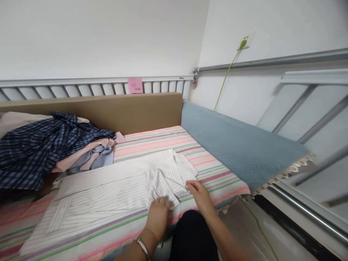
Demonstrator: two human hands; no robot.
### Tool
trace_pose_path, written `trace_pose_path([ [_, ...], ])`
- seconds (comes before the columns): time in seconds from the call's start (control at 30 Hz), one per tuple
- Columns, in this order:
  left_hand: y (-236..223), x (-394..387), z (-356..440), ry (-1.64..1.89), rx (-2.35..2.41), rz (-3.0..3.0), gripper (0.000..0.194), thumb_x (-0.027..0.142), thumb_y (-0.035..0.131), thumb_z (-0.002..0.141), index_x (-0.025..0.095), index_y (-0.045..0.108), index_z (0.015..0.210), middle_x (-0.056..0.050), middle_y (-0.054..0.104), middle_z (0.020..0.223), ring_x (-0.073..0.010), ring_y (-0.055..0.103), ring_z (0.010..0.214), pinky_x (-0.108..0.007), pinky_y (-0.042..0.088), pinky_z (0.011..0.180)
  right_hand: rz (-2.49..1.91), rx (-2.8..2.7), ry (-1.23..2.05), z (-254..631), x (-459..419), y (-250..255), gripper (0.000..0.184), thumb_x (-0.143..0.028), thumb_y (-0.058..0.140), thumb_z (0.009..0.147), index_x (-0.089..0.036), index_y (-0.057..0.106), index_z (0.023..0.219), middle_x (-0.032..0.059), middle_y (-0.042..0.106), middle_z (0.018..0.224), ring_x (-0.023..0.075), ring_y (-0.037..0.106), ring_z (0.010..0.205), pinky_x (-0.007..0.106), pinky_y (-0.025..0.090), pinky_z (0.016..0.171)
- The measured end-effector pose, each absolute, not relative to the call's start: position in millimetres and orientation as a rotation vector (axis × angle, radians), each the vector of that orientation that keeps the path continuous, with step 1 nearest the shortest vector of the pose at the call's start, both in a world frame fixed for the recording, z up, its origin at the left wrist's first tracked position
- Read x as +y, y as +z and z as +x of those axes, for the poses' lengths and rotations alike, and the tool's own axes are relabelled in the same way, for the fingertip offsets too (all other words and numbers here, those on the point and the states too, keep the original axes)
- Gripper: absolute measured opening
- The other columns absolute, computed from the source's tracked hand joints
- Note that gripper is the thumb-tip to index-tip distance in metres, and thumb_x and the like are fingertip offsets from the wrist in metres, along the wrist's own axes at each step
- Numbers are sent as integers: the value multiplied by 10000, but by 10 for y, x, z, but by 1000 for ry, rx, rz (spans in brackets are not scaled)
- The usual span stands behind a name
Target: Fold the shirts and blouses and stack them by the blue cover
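A white shirt with thin dark stripes lies spread across the striped cover, its long side running from left to right. My left hand, with a bracelet at the wrist, has its fingers curled on a bunched part of the shirt near the front edge. To the right of it, my right hand pinches the edge of the shirt with thumb and fingertips. Folds of fabric rise between the two hands. The left fingertips are partly hidden by the hand itself.
A pile of clothes with a dark blue plaid shirt lies at the left. Behind stands a brown padded board with a pink note above it. A blue fringed cloth covers the right side. A green cord hangs from a socket.
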State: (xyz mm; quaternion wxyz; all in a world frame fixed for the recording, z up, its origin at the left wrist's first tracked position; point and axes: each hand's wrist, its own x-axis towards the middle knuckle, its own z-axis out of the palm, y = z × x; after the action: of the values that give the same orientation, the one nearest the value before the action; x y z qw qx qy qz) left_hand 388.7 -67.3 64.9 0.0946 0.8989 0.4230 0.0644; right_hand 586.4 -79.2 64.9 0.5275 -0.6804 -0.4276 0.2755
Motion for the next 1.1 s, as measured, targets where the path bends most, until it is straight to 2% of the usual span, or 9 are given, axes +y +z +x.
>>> trace_pose_path([
  [0.2, 1326, -478, 3727, 691, 1026, 1988, 95, 192, 533, 751, 170, 620, 718, -27, 602, 737, -160, 543, 734, -283, 401, 686, -1633, -1034, 636, 6078, -584, 721, 326, -433, 530, 688, -187, 635, 874, 79, 690, 898, 247, 638, 867, 367, 497, 742],
  [0.33, 2085, -74, 3207, 998, 891, 1293, 169, 300, 663, 674, 146, 595, 688, 10, 576, 618, -110, 496, 567, -221, 368, 551, -1674, -1168, 563, 6318, -239, 873, 287, -382, 525, 696, -195, 641, 880, 68, 695, 906, 227, 636, 875, 360, 489, 806],
  [0.43, 2353, 294, 2574, 1326, 883, 946, 168, 244, 685, 656, 137, 609, 761, 9, 606, 664, -102, 520, 587, -196, 388, 554, -1723, -1317, 490, 6441, 123, 939, 303, -288, 480, 717, -191, 647, 950, 70, 687, 991, 210, 630, 931, 351, 471, 871],
  [0.5, 2239, 504, 2148, 1447, 957, 775, 125, 200, 643, 690, 135, 608, 791, 10, 606, 669, -107, 528, 592, -211, 420, 566, -1754, -1430, 462, 6465, 372, 923, 377, -202, 443, 711, -181, 639, 1031, 73, 669, 1068, 202, 613, 1000, 350, 454, 913],
  [0.6, 1708, 693, 1655, 1470, 1295, 536, 105, 104, 580, 699, 135, 600, 797, -2, 612, 689, -120, 548, 594, -237, 451, 547, -1859, -1616, 373, 6430, 691, 844, 536, -74, 391, 656, -175, 613, 1133, 61, 628, 1174, 185, 559, 1112, 332, 409, 981],
  [0.8, 765, 690, 1235, 1320, 1692, 432, 174, 135, 674, 607, 176, 579, 747, 20, 572, 599, -126, 515, 503, -228, 418, 419, -1972, -1849, 265, 6375, 990, 727, 660, 21, 368, 582, -190, 622, 1154, 44, 603, 1220, 176, 521, 1159, 313, 366, 1023],
  [0.9, 743, 666, 1163, 1237, 1729, 568, 452, 166, 730, 524, 250, 611, 952, 48, 599, 554, -142, 539, 504, -219, 427, 421, -1969, -1953, 247, 6440, 1020, 716, 664, 42, 375, 579, -196, 633, 1142, 36, 593, 1238, 171, 486, 1195, 317, 335, 1045],
  [0.97, 830, 656, 1141, 1124, 1672, 646, 557, 225, 754, 502, 324, 609, 1031, 75, 661, 624, -154, 595, 609, -226, 481, 494, -1967, -2009, 228, 6484, 1043, 719, 666, 53, 379, 585, -203, 635, 1143, 29, 580, 1257, 164, 465, 1215, 311, 309, 1060],
  [1.1, 1093, 574, 1161, 973, 1599, 782, 383, 334, 775, 403, 260, 706, 772, 46, 732, 905, -246, 594, 1004, -264, 534, 684, -1948, -2124, 172, 6481, 1179, 727, 666, 65, 359, 618, -196, 617, 1173, 36, 520, 1325, 171, 421, 1260, 345, 271, 1083],
])
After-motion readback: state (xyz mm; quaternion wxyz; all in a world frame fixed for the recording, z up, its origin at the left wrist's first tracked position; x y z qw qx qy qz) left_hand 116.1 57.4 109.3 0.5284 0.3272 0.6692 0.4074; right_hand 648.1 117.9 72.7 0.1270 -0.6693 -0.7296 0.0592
